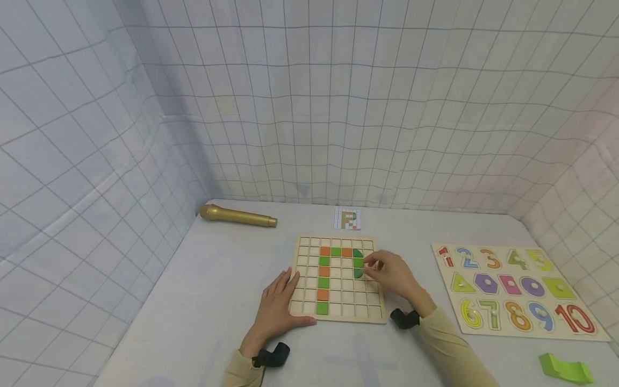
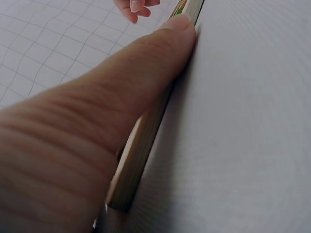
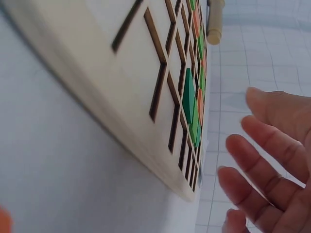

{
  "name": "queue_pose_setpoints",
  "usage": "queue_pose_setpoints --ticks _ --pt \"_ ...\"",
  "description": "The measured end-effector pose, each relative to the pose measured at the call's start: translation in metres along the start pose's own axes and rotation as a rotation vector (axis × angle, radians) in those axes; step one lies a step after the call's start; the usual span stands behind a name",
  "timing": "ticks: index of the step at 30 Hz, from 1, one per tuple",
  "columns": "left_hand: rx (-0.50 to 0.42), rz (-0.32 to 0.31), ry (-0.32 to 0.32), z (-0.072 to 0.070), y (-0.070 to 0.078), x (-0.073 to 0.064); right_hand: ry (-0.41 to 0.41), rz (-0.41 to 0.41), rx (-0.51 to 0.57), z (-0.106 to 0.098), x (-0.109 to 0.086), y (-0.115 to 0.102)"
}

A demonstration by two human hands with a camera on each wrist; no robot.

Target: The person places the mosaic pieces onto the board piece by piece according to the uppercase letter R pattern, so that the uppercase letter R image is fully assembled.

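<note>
So there's a square pale wooden grid board (image 1: 336, 282) lying on the white tabletop (image 1: 208, 279), right in front of the person. Left hand (image 1: 276, 306) rests at its near-left corner: fingers on the left edge, thumb along the front. That grip is relaxed, not clutching anything.

Right hand (image 1: 394, 274) hovers over the board's right side with a loose, released grip, and the wrist view shows nothing between the thumb and fingers. Its fingertips are apart from but just beside the lower dark green rounded tile (image 1: 358, 273). Above that are a bright green square tile (image 1: 358, 262) and the upper dark green rounded tile (image 1: 357, 252). Orange and green squares alternate along the top and down a column to the left.

Small printed pattern card (image 1: 347, 219) sits behind the board, gold microphone (image 1: 239, 216) back left, and a wooden number-and-shape puzzle (image 1: 504, 270) off to the right.
</note>
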State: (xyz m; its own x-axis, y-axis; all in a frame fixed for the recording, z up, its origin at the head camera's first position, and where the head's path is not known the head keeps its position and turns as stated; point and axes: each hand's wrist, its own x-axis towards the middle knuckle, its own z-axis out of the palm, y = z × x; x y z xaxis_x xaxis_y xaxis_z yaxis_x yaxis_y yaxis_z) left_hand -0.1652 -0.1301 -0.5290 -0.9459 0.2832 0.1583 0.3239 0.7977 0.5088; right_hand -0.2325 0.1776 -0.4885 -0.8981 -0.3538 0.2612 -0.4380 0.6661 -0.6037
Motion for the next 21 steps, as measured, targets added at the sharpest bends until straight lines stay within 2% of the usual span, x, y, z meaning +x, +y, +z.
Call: queue_pose_setpoints --ticks 6,10,15,21 --pt "-0.005 0.007 0.008 0.001 -0.001 0.000 0.109 -0.053 -0.051 -0.007 -0.010 0.008" --pt "0.001 0.004 0.001 0.001 -0.001 0.000 0.155 -0.032 -0.064 -0.013 -0.017 0.012" --pt "-0.003 -0.001 0.001 0.000 -0.002 0.000 0.181 0.004 -0.061 -0.020 -0.023 0.019" --pt "0.000 0.005 0.001 0.001 -0.002 0.000 0.163 0.053 -0.091 -0.026 -0.032 0.030"
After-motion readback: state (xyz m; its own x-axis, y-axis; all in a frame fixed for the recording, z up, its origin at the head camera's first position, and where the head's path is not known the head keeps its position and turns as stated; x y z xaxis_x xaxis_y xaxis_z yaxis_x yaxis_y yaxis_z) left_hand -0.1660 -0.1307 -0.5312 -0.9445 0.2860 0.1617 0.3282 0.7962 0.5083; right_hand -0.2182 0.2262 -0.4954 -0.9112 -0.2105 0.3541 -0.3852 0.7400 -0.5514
